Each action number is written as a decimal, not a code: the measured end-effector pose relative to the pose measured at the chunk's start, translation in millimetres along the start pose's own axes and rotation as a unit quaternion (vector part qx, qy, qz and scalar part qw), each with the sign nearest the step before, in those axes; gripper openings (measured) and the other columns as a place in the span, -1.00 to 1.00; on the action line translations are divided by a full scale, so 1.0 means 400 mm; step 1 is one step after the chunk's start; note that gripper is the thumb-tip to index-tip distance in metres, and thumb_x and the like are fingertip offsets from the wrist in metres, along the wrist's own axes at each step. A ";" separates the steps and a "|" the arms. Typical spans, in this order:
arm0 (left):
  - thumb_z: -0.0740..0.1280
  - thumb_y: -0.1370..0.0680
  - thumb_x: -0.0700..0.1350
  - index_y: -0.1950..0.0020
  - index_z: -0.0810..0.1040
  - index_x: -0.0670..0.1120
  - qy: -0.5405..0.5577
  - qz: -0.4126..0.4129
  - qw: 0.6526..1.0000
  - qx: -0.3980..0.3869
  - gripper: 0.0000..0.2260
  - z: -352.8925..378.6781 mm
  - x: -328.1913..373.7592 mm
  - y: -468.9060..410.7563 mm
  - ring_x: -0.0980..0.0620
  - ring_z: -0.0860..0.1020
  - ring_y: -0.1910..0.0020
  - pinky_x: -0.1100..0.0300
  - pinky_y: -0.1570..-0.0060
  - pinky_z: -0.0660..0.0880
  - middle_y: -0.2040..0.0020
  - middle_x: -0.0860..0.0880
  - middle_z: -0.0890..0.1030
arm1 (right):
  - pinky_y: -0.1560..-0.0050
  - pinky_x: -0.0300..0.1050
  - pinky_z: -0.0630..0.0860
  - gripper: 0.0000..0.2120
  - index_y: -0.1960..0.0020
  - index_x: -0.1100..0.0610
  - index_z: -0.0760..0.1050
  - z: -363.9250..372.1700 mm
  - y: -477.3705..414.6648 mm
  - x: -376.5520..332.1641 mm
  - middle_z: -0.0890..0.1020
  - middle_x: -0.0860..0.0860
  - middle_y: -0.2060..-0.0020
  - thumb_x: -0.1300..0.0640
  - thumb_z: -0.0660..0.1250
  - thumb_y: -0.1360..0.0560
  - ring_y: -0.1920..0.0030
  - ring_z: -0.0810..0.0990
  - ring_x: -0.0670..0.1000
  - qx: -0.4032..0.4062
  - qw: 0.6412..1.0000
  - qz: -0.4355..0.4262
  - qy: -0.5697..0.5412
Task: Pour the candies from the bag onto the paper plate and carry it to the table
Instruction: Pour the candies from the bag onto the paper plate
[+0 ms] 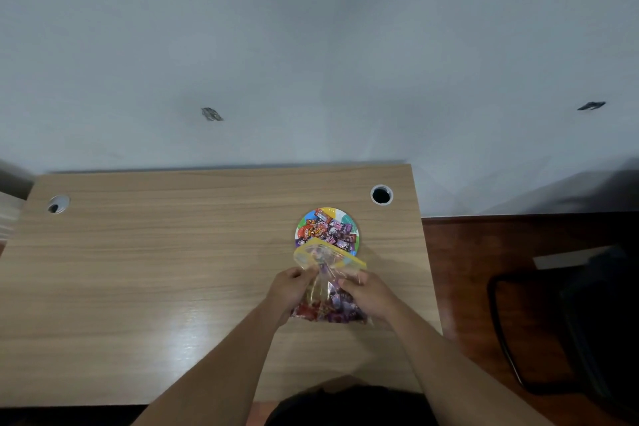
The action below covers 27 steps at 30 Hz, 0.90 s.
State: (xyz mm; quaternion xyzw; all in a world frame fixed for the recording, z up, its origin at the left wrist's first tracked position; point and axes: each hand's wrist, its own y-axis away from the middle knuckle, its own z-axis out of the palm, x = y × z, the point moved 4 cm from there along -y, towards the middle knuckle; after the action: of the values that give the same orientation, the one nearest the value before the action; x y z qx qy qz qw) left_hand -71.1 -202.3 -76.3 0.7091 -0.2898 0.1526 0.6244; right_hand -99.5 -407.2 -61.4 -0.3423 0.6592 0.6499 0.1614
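Clear yellow-rimmed bag [328,282], seemingly half-full, mouth open over candy-heaped colourful plate [349,218].

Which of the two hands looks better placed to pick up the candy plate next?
Probably the right hand. The paper plate sits ahead and toward the right, nearer that hand than the left hand. Both now grip the bag, so one must let go first.

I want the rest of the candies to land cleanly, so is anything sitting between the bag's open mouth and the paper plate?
Nothing visible does. The bag, held by the left hand and right hand, has its yellow-rimmed mouth right at the near edge of the paper plate, which already holds candies.
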 end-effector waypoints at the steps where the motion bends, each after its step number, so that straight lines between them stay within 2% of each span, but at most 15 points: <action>1: 0.52 -0.57 0.13 0.15 0.72 -0.12 0.007 -0.004 1.000 0.002 -0.68 0.000 0.001 0.002 -0.03 0.55 0.28 0.20 0.28 0.44 0.22 -0.10 0.71 | -0.51 0.06 0.54 -0.73 -0.38 0.03 0.67 0.002 0.002 -0.005 0.77 -0.05 -0.26 0.13 0.35 -0.72 -0.33 0.71 0.01 -0.001 1.000 -0.005 -0.003; 3: 0.51 -0.58 0.09 0.03 0.78 -0.13 0.021 -0.007 1.000 -0.001 -0.72 0.002 0.005 0.005 -0.06 0.67 0.21 0.15 0.15 0.54 0.10 -0.12 0.82 | -0.50 -0.06 0.51 -0.63 -0.52 0.01 0.56 0.006 0.008 -0.010 0.73 -0.09 -0.33 0.12 0.32 -0.73 -0.38 0.68 -0.02 -0.009 1.000 -0.012 -0.002; 5: 0.50 -0.58 0.08 -0.04 0.80 -0.11 0.025 -0.012 1.000 -0.005 -0.73 0.003 0.010 0.011 -0.08 0.73 0.13 0.14 0.09 0.58 0.03 -0.12 0.83 | -0.37 -0.11 0.53 -0.63 -0.52 -0.13 0.55 0.007 0.011 -0.009 0.75 -0.15 -0.27 0.09 0.32 -0.73 -0.39 0.68 0.04 -0.014 1.000 -0.005 0.001; 6: 0.50 -0.59 0.09 -0.04 0.80 -0.11 0.022 -0.011 1.000 -0.007 -0.73 0.002 0.012 0.013 -0.09 0.74 0.11 0.14 0.10 0.59 0.03 -0.12 0.83 | -0.40 -0.06 0.55 -0.64 -0.46 -0.23 0.57 0.006 0.008 -0.006 0.77 -0.13 -0.25 0.07 0.32 -0.73 -0.39 0.68 0.09 -0.014 1.000 -0.001 0.006; 8: 0.50 -0.59 0.11 -0.05 0.80 -0.11 0.014 -0.004 1.000 -0.012 -0.71 -0.001 0.009 0.012 -0.13 0.77 0.09 0.11 0.06 0.62 0.04 -0.15 0.83 | -0.48 0.24 0.51 -0.70 -0.33 -0.34 0.62 0.006 -0.003 0.002 0.75 0.10 -0.29 0.00 0.36 -0.69 -0.41 0.61 0.29 -0.016 1.000 0.004 0.012; 10: 0.50 -0.59 0.14 -0.04 0.79 -0.16 0.004 0.004 1.000 -0.014 -0.65 -0.004 0.005 0.010 -0.15 0.76 0.10 0.08 0.04 0.60 0.04 -0.21 0.82 | -0.44 0.36 0.49 -0.72 -0.33 -0.25 0.66 0.005 -0.012 0.008 0.72 0.21 -0.28 -0.01 0.38 -0.67 -0.41 0.54 0.40 -0.011 1.000 0.007 0.011; 12: 0.51 -0.56 0.19 -0.01 0.76 -0.25 -0.009 0.006 1.000 -0.007 -0.54 -0.005 0.003 0.010 -0.15 0.75 0.13 0.07 0.07 0.58 0.04 -0.26 0.80 | -0.27 0.16 0.64 -0.78 -0.27 -0.14 0.71 0.001 0.005 -0.014 0.83 -0.01 -0.08 0.04 0.38 -0.69 -0.29 0.68 0.34 0.006 1.000 0.001 0.010; 13: 0.51 -0.54 0.22 -0.02 0.75 -0.26 -0.013 0.005 1.000 -0.003 -0.50 -0.004 0.004 0.009 -0.18 0.78 0.10 0.07 0.08 0.59 0.04 -0.25 0.81 | -0.09 0.00 0.63 -0.82 -0.19 -0.10 0.73 -0.003 0.007 -0.014 0.83 -0.11 0.07 0.05 0.37 -0.70 -0.10 0.77 0.26 0.010 1.000 0.000 0.014; 14: 0.51 -0.53 0.25 -0.03 0.75 -0.25 -0.017 0.005 1.000 -0.001 -0.47 -0.002 0.003 0.007 -0.20 0.79 0.05 0.07 0.08 0.60 0.05 -0.21 0.82 | 0.07 -0.10 0.54 -0.84 -0.12 -0.06 0.73 -0.005 0.010 -0.016 0.79 -0.14 0.19 0.05 0.36 -0.70 0.11 0.74 0.12 0.013 1.000 0.005 0.019; 16: 0.49 -0.52 0.29 -0.04 0.75 -0.24 -0.020 0.006 1.000 0.003 -0.45 0.002 0.004 0.006 -0.15 0.78 0.07 0.09 0.10 0.58 0.08 -0.12 0.82 | 0.19 -0.14 0.42 -0.79 -0.10 0.05 0.75 -0.007 0.018 -0.020 0.74 -0.06 0.25 -0.01 0.37 -0.69 0.29 0.54 -0.05 0.020 1.000 0.007 0.023; 18: 0.47 -0.55 0.26 0.01 0.75 -0.22 -0.021 0.006 1.000 0.010 -0.50 0.004 0.011 0.011 -0.05 0.67 0.19 0.13 0.14 0.52 0.16 -0.10 0.77 | 0.17 -0.12 0.44 -0.72 -0.16 0.09 0.74 -0.005 0.015 -0.016 0.75 0.07 0.20 -0.08 0.38 -0.66 0.27 0.53 -0.06 0.023 1.000 0.007 0.016; 20: 0.45 -0.59 0.16 0.07 0.77 -0.17 -0.009 -0.002 1.000 0.010 -0.62 0.004 0.016 0.018 -0.05 0.65 0.21 0.12 0.13 0.53 0.15 -0.12 0.78 | 0.13 -0.10 0.45 -0.76 -0.11 0.09 0.72 -0.007 0.019 -0.019 0.73 0.01 0.17 -0.06 0.40 -0.66 0.19 0.56 -0.03 0.022 1.000 0.010 0.002; 23: 0.43 -0.58 0.00 0.02 0.77 -0.21 0.013 -0.020 1.000 -0.008 -0.72 0.002 0.026 0.027 -0.11 0.66 0.21 0.07 0.14 0.53 0.14 -0.18 0.79 | 0.10 -0.15 0.52 -0.88 -0.04 0.02 0.69 -0.012 0.020 -0.023 0.77 -0.06 0.08 0.01 0.42 -0.68 0.07 0.65 -0.04 0.015 1.000 0.010 -0.004; 25: 0.43 -0.57 -0.05 0.01 0.76 -0.23 0.014 -0.024 0.999 -0.017 -0.75 0.000 0.027 0.027 -0.12 0.64 0.19 0.03 0.15 0.53 0.12 -0.25 0.78 | 0.19 -0.33 0.53 -0.90 -0.02 0.02 0.69 -0.017 0.019 -0.022 0.76 -0.13 0.15 0.07 0.41 -0.69 0.11 0.67 -0.11 0.010 1.000 0.010 -0.001; 27: 0.44 -0.60 -0.06 -0.01 0.76 -0.24 0.015 -0.019 0.999 -0.022 -0.76 0.000 0.026 0.025 -0.13 0.66 0.18 0.04 0.14 0.55 0.10 -0.26 0.77 | 0.35 -0.47 0.47 -0.90 -0.07 0.01 0.69 -0.022 0.025 -0.024 0.73 -0.22 0.31 0.10 0.39 -0.71 0.27 0.63 -0.25 0.008 1.000 0.010 0.007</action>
State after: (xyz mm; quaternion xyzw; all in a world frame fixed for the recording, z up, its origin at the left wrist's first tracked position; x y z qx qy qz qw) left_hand -68.8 -205.3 -62.5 0.6980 -0.2698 0.1448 0.6473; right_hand -96.9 -414.2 -46.7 -0.3392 0.6685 0.6439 0.1529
